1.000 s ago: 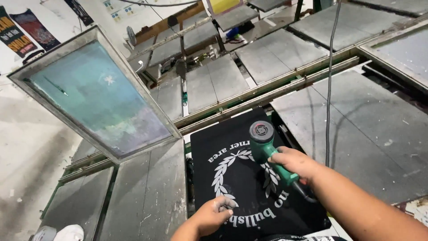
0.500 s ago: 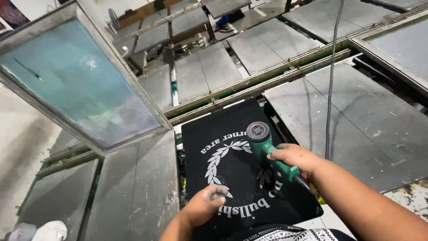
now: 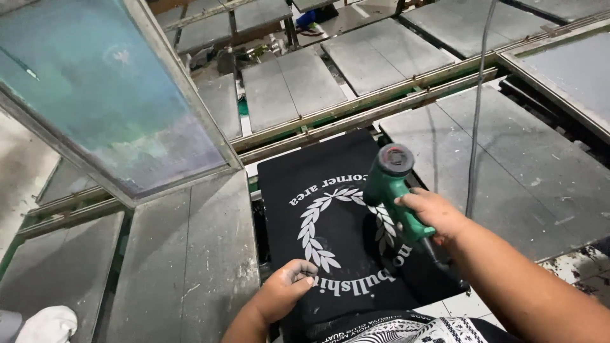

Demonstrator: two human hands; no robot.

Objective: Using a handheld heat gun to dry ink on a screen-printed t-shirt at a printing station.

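Observation:
A black cloth (image 3: 337,184) with a white wreath print and white lettering lies flat on a grey printing board. My right hand (image 3: 433,214) grips a green heat gun (image 3: 392,184) by its handle, nozzle held just above the right side of the wreath. My left hand (image 3: 284,292) rests on the cloth's near left edge, fingers curled, beside the lower left leaves of the wreath. A thin cable (image 3: 478,108) hangs down to the right of the heat gun.
A raised printing screen (image 3: 108,101) with a teal mesh and metal frame tilts up at the left. Rows of grey boards (image 3: 286,89) on metal rails (image 3: 356,114) stretch to the back and right. A white cloth (image 3: 47,324) lies at the lower left corner.
The view has shifted closer to the cloth. The heat gun has stayed over the wreath's right side, and my left hand has kept pressing the near left edge.

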